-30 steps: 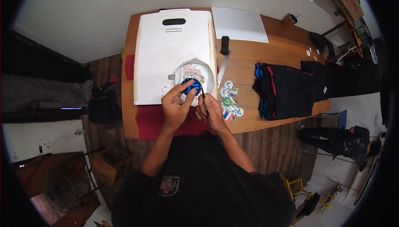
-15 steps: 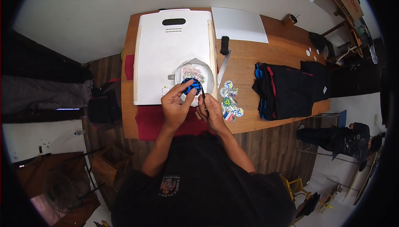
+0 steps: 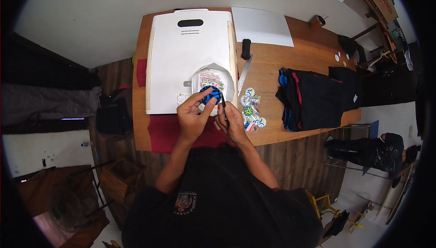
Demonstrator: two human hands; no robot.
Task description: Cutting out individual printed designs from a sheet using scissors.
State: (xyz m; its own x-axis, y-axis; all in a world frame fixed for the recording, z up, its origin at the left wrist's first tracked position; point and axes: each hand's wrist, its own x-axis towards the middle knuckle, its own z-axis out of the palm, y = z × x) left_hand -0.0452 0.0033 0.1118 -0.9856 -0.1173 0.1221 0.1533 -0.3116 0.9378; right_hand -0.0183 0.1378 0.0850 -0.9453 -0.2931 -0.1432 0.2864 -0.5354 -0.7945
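Observation:
A round blue-and-black patterned patch is pinched between the thumb and fingers of my left hand. My right hand is closed around a slim dark pointed tool, its tip at the patch's right edge. Whether the tool is tweezers or small snips is too small to tell. Both hands are over the near side of a white bag-like container, which has colourful scraps in it. That container sits on the lower right of a large white flat-topped case with a dark oval handle slot.
Right of the case, several cut-out round stickers or patches lie on the wooden table, near a metal ruler and a black roll. Folded dark garments are stacked farther right. Another person is at the far right.
Almost nothing differs. The patch is tilted slightly, and the dark tool has shifted a little along its right edge. Both hands keep their grip.

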